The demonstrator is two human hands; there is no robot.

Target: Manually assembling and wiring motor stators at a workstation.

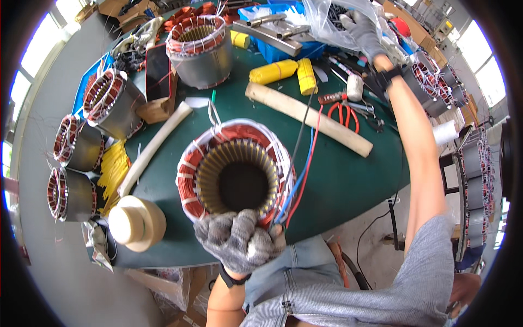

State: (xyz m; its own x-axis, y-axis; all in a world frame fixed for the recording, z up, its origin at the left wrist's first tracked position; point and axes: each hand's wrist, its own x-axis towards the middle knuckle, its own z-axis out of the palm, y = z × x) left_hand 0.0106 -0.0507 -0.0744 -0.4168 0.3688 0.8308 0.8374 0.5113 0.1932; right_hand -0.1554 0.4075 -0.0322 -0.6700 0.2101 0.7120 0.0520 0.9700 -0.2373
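Note:
A motor stator (188, 180) with red-brown copper windings, white lacing and yellow slot liners stands in front of me, its round bore facing up. My left hand (239, 240), in a grey glove, has its fingers curled over the near rim. Black, blue and red lead wires (303, 188) rise from the rim beside that hand's thumb side. At the far right, my right hand (364, 35), also gloved, is stretched out beside a clear plastic bag (327, 22). Its fingers look extended and apart; whether they touch the bag is unclear.
More stators (201, 60) stand at the back and left. A cream plastic pot (139, 223) sits near left. Pale tubes (310, 120), yellow rolls (273, 71), red-handled pliers (344, 115) and a blue bin (267, 52) lie across the green table (348, 180).

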